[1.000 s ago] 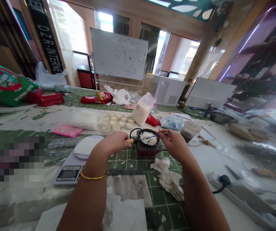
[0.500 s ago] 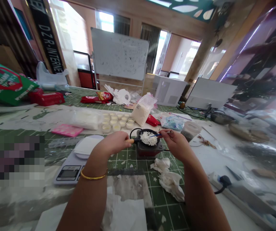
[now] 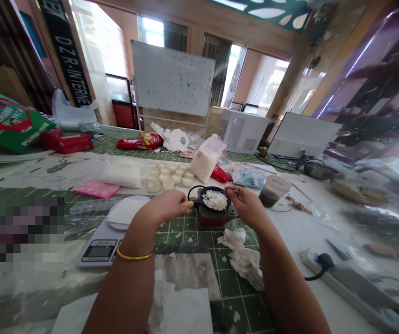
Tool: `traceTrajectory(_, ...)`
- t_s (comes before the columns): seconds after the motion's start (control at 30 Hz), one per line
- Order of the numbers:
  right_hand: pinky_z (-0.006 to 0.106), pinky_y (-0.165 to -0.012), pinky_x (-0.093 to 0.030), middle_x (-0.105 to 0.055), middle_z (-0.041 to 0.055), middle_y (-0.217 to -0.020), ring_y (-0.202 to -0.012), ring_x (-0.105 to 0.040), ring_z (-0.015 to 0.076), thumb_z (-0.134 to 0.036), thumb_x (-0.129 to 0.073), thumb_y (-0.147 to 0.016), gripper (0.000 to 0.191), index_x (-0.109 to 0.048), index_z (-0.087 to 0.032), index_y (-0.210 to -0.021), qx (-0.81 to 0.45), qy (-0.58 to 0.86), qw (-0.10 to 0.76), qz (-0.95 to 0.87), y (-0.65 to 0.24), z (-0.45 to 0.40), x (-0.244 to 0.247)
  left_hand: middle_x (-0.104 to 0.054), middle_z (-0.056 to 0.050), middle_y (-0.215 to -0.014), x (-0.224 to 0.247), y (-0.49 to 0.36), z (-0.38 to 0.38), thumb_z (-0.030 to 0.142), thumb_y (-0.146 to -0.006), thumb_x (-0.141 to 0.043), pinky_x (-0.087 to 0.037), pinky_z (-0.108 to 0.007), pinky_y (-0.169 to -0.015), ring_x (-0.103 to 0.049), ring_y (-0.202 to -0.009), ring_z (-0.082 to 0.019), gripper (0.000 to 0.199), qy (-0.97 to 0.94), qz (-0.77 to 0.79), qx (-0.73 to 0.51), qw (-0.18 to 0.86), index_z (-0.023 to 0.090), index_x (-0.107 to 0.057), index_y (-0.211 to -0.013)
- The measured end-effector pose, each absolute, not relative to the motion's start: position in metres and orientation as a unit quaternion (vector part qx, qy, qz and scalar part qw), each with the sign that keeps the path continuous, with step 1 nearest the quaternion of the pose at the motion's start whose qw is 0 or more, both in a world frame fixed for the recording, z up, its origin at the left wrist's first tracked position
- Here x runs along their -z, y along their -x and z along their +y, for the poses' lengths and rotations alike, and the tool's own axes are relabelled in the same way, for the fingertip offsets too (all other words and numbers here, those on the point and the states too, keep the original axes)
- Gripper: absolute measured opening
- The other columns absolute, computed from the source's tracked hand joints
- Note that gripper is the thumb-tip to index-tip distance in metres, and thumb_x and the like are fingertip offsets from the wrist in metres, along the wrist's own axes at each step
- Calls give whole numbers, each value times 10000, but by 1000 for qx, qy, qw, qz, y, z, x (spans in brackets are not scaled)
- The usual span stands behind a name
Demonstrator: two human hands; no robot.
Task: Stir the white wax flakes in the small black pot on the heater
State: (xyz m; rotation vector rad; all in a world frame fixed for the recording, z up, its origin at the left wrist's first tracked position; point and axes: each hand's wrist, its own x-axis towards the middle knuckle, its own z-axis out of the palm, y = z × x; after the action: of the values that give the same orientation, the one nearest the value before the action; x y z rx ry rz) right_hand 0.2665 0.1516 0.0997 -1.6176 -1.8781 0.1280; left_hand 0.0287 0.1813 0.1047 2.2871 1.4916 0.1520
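A small black pan (image 3: 206,190) rests on a compact heater (image 3: 213,220) and holds white flakes (image 3: 215,200). My left hand (image 3: 173,204) is closed round the pan's wooden handle (image 3: 187,204). At the pan's right rim, my right hand (image 3: 243,200) pinches a thin blue stick (image 3: 220,191), whose far end lies over the upper part of the flakes. Behind the pan stand several small cups of pale material (image 3: 167,184) and an upright bag of white granules (image 3: 204,162).
A kitchen scale (image 3: 100,249) lies left of my left hand. Crumpled tissues (image 3: 248,266) are in front of the heater. A plastic cup (image 3: 272,191) stands to the right, and a power strip (image 3: 352,287) lies at the lower right.
My right hand has moved slightly left, and the blue stick has shifted up from the middle of the flakes toward the pan's back edge. My left hand has stayed in place.
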Motion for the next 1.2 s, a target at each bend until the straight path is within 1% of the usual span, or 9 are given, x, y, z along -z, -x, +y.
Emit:
traceTrajectory(0.1,320,-760,-424,-690,30,-820,-842,-613,204,-384,-397,-853,318,-633,-221,-990,-90,600,299,-736,-261,149,-101,-608,-25,-734,-107,-29,180,394,-692,-515,-300,-227,-469,-541,-608,-145,243,-814,539,-44,209,187,-593,-792)
traceTrajectory(0.23,313,-770,-419,-693,30,-852,-850,-612,199,-374,-407,-853,290,-634,-217,-939,-91,591,320,-734,-258,139,-108,-605,-27,-734,-108,-29,179,420,-701,-505,-302,-231,-471,-541,-619,-149,261,-817,535,-49,209,185,-590,-778)
traceTrajectory(0.43,320,-756,-418,-685,36,-822,-828,-609,201,-384,-391,-858,319,-627,-225,-1001,-101,585,290,-751,-252,136,-109,-605,-23,-711,-107,-29,179,392,-702,-481,-296,-235,-469,-532,-602,-147,237,-819,533,-52,205,187,-587,-753)
traceTrajectory(0.5,317,-745,-417,-687,47,-827,-823,-609,205,-359,-399,-851,307,-639,-203,-963,-77,605,289,-738,-257,138,-108,-604,-23,-707,-108,-29,179,391,-703,-474,-291,-236,-468,-528,-593,-146,240,-820,531,-53,206,187,-587,-755)
traceTrajectory(0.63,310,-742,-411,-688,49,-841,-825,-608,207,-371,-407,-841,307,-648,-198,-916,-16,630,331,-702,-274,139,-111,-598,-31,-682,-108,-28,179,415,-721,-450,-286,-241,-471,-520,-575,-144,278,-822,528,-49,208,177,-592,-732)
traceTrajectory(0.73,333,-745,-404,-687,61,-810,-821,-605,226,-353,-411,-833,299,-654,-191,-893,15,658,310,-686,-279,139,-113,-607,-35,-707,-107,-28,181,413,-719,-467,-298,-240,-488,-527,-604,-147,267,-824,527,-49,202,178,-593,-736)
traceTrajectory(0.83,345,-747,-403,-690,65,-811,-832,-606,233,-332,-407,-834,289,-652,-191,-896,-15,661,271,-700,-274,140,-114,-607,-34,-719,-105,-27,181,412,-713,-484,-299,-236,-488,-528,-611,-144,253,-825,528,-49,195,181,-587,-732)
traceTrajectory(1.03,322,-767,-412,-695,35,-847,-857,-609,203,-376,-401,-849,297,-637,-215,-931,-88,598,303,-737,-266,129,-116,-610,-29,-722,-105,-27,181,413,-716,-486,-297,-234,-474,-528,-590,-140,254,-820,529,-50,211,185,-588,-764)
traceTrajectory(1.2,314,-750,-414,-697,32,-817,-811,-618,199,-360,-401,-847,290,-645,-210,-890,-90,601,282,-743,-270,129,-118,-618,-32,-748,-106,-27,181,403,-710,-493,-297,-235,-473,-537,-601,-146,251,-819,532,-53,209,185,-588,-788)
